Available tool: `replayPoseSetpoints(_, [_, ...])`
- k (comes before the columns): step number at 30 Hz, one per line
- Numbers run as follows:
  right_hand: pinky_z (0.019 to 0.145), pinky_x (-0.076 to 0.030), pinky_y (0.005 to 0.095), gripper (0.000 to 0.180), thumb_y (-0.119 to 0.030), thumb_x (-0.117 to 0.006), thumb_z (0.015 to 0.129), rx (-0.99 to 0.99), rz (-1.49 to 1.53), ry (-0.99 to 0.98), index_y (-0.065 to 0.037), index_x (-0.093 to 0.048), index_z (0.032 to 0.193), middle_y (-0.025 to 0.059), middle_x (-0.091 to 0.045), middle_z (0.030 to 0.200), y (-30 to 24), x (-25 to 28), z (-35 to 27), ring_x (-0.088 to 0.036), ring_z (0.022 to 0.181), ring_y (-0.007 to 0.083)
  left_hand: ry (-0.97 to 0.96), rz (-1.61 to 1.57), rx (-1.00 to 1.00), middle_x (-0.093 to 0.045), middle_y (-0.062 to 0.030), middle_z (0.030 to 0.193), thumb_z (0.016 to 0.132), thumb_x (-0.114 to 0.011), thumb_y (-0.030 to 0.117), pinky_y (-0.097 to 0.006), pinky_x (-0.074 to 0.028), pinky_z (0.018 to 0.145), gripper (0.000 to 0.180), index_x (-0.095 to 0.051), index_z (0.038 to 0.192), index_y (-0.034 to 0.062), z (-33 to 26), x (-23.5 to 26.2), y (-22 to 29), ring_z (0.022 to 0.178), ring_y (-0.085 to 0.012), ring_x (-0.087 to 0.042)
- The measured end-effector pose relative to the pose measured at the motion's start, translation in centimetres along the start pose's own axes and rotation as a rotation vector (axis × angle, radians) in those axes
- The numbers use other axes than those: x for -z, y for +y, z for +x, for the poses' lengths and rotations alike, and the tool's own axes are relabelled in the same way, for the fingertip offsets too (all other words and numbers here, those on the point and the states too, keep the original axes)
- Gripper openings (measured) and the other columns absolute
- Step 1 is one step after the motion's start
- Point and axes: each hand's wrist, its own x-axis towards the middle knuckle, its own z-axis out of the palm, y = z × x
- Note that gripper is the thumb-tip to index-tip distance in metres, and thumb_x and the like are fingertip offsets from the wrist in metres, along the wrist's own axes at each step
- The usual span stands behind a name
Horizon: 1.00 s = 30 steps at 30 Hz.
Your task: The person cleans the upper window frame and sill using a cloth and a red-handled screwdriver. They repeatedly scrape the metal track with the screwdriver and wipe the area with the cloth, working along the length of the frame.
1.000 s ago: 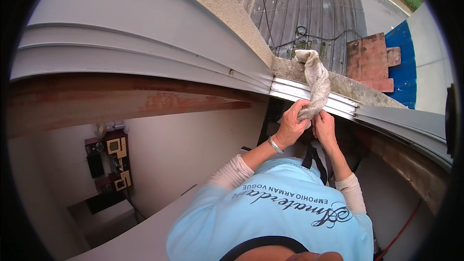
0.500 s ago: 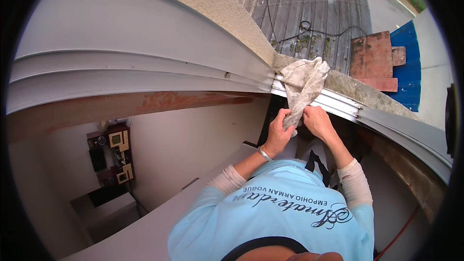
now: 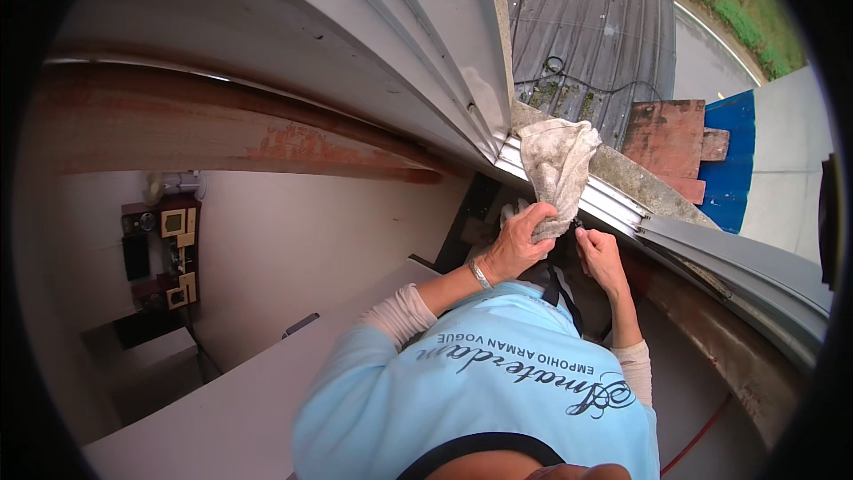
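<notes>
A dirty, off-white cloth is draped over the white window track and hangs down on my side of it. My left hand grips the cloth's lower end, fingers wrapped round the bunched fabric. To its right, my right hand is closed, apart from the cloth. A slim black object sticks up between its thumb and fingers; its kind is too small to make out.
Grey sliding window frames rise at the left. Outside lie a corrugated roof with a black cable, a reddish board and a blue sheet. Below left, a white surface and wall-mounted electrical boxes show inside.
My right hand has left the cloth and moved slightly down and right, now with a black object in it. My left hand still grips the cloth. The whole view has turned.
</notes>
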Motion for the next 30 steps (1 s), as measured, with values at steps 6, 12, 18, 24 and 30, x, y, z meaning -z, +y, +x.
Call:
replayPoseSetpoints(6, [0.074,-0.049,0.0331,0.022,-0.014,-0.060,0.084,0.281,0.027,0.168,0.003,-0.066,0.097,0.0085,-0.069,0.079,-1.2,-1.6,1.4,-0.062,0.079,0.0159,-0.158,-0.152,0.066,-0.059,-0.0130,0.090,0.075,-0.063,-0.001,-0.031,-0.047,0.074,0.040,-0.046,0.110,0.0036,-0.5,-1.6,2.4,0.080,-0.0225,-0.061])
replayPoseSetpoints(12, [0.068,-0.048,0.0388,0.023,-0.018,-0.060,0.079,0.259,-0.354,0.064,0.002,-0.065,0.089,0.0228,-0.064,0.079,-1.3,1.6,-1.2,-0.065,0.076,0.0336,-0.205,-0.222,0.050,-0.059,-0.0162,0.088,0.075,-0.062,0.003,-0.034,-0.047,0.075,0.039,-0.045,0.109,0.0033,-1.2,-2.7,2.9,0.083,-0.0316,-0.062])
replayPoseSetpoints(18, [0.068,-0.045,0.0463,0.024,-0.020,-0.058,0.083,0.228,-0.564,0.031,0.003,-0.062,0.080,0.0256,-0.058,0.078,-0.4,2.9,-0.9,-0.056,0.079,0.0446,-0.078,-0.163,0.093,-0.059,-0.0175,0.092,0.075,-0.061,0.004,-0.035,-0.047,0.076,0.037,-0.046,0.108,0.0018,-2.0,-3.5,2.7,0.086,-0.0342,-0.061])
replayPoseSetpoints(24, [0.038,-0.032,0.0311,0.046,-0.026,-0.056,0.095,0.052,-0.173,0.096,0.002,-0.048,0.060,0.0032,-0.043,0.047,0.5,4.6,-3.2,-0.043,0.039,0.0110,-0.087,-0.182,0.095,-0.057,-0.0145,0.090,0.075,-0.060,0.003,-0.033,-0.047,0.073,0.036,-0.046,0.109,0.0028,-2.3,-4.3,3.4,0.080,-0.0263,-0.060])
replayPoseSetpoints(30, [0.049,-0.039,0.0359,0.035,-0.017,-0.056,0.092,0.469,-0.386,0.316,0.003,-0.050,0.064,0.0113,-0.045,0.054,1.2,6.3,-4.4,-0.052,0.050,0.0208,-0.129,-0.261,-0.015,-0.057,-0.0092,0.084,0.077,-0.060,0.001,-0.029,-0.047,0.067,0.036,-0.046,0.110,0.0038,-1.1,-5.5,5.3,0.072,-0.0139,-0.058])
